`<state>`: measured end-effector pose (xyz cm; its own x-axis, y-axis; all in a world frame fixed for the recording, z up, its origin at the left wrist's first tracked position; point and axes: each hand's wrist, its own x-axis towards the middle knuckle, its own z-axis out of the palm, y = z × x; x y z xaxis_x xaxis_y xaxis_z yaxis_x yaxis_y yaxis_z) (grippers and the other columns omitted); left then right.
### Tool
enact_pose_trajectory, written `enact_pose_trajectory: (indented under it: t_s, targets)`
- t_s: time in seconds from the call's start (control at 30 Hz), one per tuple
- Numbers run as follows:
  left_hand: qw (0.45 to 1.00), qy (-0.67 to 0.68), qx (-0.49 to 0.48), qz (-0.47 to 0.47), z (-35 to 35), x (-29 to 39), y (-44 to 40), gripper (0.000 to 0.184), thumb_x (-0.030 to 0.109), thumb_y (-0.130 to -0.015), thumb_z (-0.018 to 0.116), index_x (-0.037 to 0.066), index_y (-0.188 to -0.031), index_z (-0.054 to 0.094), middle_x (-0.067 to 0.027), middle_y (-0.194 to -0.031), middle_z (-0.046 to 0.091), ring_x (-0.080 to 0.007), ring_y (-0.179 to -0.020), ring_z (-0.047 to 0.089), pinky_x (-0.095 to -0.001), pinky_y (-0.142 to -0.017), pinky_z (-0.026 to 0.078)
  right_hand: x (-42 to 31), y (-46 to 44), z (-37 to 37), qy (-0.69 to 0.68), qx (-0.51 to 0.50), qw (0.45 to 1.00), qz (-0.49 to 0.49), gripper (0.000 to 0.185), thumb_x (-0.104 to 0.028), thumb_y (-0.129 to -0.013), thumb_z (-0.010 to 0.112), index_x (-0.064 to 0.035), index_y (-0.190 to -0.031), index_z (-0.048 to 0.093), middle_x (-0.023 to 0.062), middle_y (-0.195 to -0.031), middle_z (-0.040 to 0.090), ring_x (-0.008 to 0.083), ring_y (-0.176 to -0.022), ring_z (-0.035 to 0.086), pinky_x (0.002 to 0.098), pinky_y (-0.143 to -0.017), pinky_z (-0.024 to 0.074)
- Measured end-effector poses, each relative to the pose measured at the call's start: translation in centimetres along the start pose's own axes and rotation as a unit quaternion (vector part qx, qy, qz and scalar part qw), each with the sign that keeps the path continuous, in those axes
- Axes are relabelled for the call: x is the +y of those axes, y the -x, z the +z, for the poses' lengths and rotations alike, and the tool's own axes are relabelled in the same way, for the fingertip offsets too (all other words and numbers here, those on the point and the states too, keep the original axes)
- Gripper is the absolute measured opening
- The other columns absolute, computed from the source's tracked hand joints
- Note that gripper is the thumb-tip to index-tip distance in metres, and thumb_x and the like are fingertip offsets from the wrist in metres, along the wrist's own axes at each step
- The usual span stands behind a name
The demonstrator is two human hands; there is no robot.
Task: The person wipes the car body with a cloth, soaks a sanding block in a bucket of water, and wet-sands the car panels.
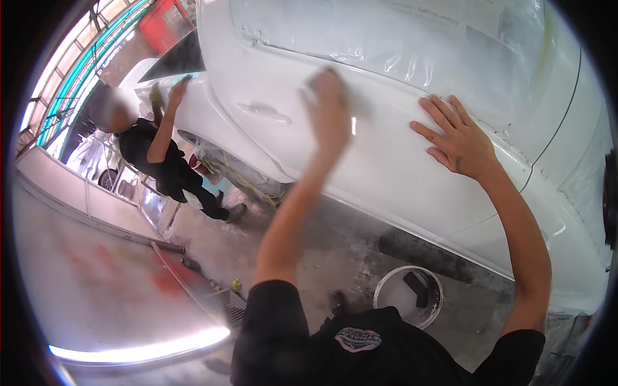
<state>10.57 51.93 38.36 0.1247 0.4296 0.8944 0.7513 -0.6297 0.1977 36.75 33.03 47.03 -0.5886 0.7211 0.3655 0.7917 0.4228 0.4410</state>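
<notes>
My left hand (pixel 328 112) is smeared by motion against the white car door (pixel 386 167). Under its fingers is a dark pad (pixel 336 73), too blurred to make out in detail. To the right, my right hand (pixel 458 140) lies flat on the same door just below the window line, fingers spread and nothing in it. A door handle (pixel 264 114) sits left of my left hand. Clear plastic sheeting (pixel 386 48) covers the window above both hands.
Below the door, a white bucket (pixel 378 297) on the floor holds cloudy liquid and a black block (pixel 417 289). A co-worker (pixel 151 148) stands at the left, hands raised at another part of the car. A bright light strip (pixel 141 352) lies at lower left.
</notes>
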Motion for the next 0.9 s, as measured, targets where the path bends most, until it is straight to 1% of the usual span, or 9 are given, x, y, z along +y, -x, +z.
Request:
enact_pose_trajectory:
  t_s: [0.03,0.13,0.2,0.37,0.47,0.53,0.6,0.73,0.9]
  targets:
    - [0.997,0.068,-0.028,0.013,-1.1,3.8,2.0,0.049,0.007,-0.099,0.048,0.010,-0.148,0.051,-0.0098,-0.155,0.050,-0.0263,-0.151,0.037,-0.0636,-0.125,0.005,-0.1,0.0,0.1,0.000,-0.001,1.000,-0.003,0.063,-0.032,-0.091,0.071,-0.0217,-0.149,0.050,0.0124,-0.164,0.035,0.0307,-0.152,0.031,0.0517,-0.127,0.0227]
    - [0.991,-0.022,-0.081,0.103,-2.4,-1.6,-0.1,0.051,0.004,-0.098,0.048,0.012,-0.149,0.051,-0.0064,-0.158,0.048,-0.0255,-0.152,0.036,-0.0630,-0.125,0.004,-0.1,-0.1,0.0,-0.015,-0.024,1.000,0.003,0.063,-0.032,-0.091,0.071,-0.0213,-0.149,0.050,0.0128,-0.164,0.034,0.0308,-0.152,0.031,0.0515,-0.127,0.0221]
    - [0.998,0.003,-0.054,-0.042,-3.4,-7.0,-4.0,0.047,0.007,-0.102,0.048,0.012,-0.149,0.051,-0.0058,-0.159,0.047,-0.0251,-0.152,0.036,-0.0624,-0.125,0.005,-0.3,0.0,0.2,-0.011,-0.015,1.000,0.000,0.062,-0.032,-0.091,0.070,-0.0214,-0.149,0.051,0.0129,-0.164,0.034,0.0307,-0.152,0.031,0.0514,-0.127,0.0223]
    - [0.997,-0.034,-0.035,-0.054,-2.1,-6.5,-3.3,0.048,0.019,-0.102,0.046,0.006,-0.149,0.048,-0.0144,-0.159,0.044,-0.0334,-0.151,0.034,-0.0659,-0.123,0.012,-0.5,-0.2,-0.7,0.003,-0.030,1.000,0.005,0.059,-0.033,-0.092,0.070,-0.0213,-0.148,0.052,0.0131,-0.164,0.034,0.0308,-0.152,0.030,0.0514,-0.127,0.0224]
    - [0.997,-0.038,-0.062,0.028,-2.5,-6.6,-1.3,0.050,0.012,-0.101,0.044,0.010,-0.151,0.047,-0.0091,-0.159,0.045,-0.0283,-0.151,0.036,-0.0677,-0.122,0.011,-0.5,-0.1,-0.3,-0.004,-0.035,0.999,0.012,0.059,-0.033,-0.093,0.070,-0.0215,-0.148,0.052,0.0131,-0.164,0.034,0.0309,-0.153,0.030,0.0515,-0.127,0.0223]
    - [0.998,-0.031,-0.052,0.016,-2.8,-10.0,-4.1,0.048,0.013,-0.102,0.045,0.012,-0.149,0.049,-0.0068,-0.158,0.047,-0.0260,-0.150,0.037,-0.0685,-0.122,0.012,-0.4,-0.2,-0.2,-0.001,-0.033,0.999,0.013,0.059,-0.033,-0.093,0.070,-0.0216,-0.148,0.052,0.0131,-0.164,0.034,0.0310,-0.153,0.030,0.0515,-0.127,0.0220]
    - [0.993,-0.042,-0.030,-0.104,-4.1,-12.6,-8.5,0.046,0.016,-0.104,0.042,0.011,-0.148,0.050,-0.0090,-0.158,0.047,-0.0271,-0.150,0.037,-0.0672,-0.122,0.013,-0.7,-0.2,0.0,-0.003,-0.035,0.999,0.009,0.060,-0.033,-0.092,0.070,-0.0223,-0.148,0.052,0.0129,-0.164,0.034,0.0310,-0.153,0.030,0.0515,-0.127,0.0219]
    - [0.996,-0.071,0.021,-0.049,-1.5,-12.2,-6.1,0.047,0.016,-0.104,0.042,0.002,-0.148,0.048,-0.0175,-0.158,0.045,-0.0304,-0.152,0.034,-0.0661,-0.122,0.012,-0.4,-0.4,-0.5,0.004,-0.038,0.999,0.012,0.060,-0.034,-0.092,0.071,-0.0234,-0.148,0.052,0.0126,-0.164,0.033,0.0310,-0.153,0.029,0.0518,-0.127,0.0217]
    - [0.996,-0.087,-0.027,0.017,-3.2,-14.9,-6.8,0.047,0.016,-0.104,0.042,0.012,-0.150,0.050,-0.0052,-0.158,0.048,-0.0286,-0.150,0.037,-0.0670,-0.122,0.012,-0.3,-0.7,-0.5,0.009,-0.048,0.999,0.013,0.060,-0.034,-0.090,0.071,-0.0221,-0.147,0.054,0.0158,-0.163,0.034,0.0337,-0.153,0.028,0.0535,-0.128,0.0193]
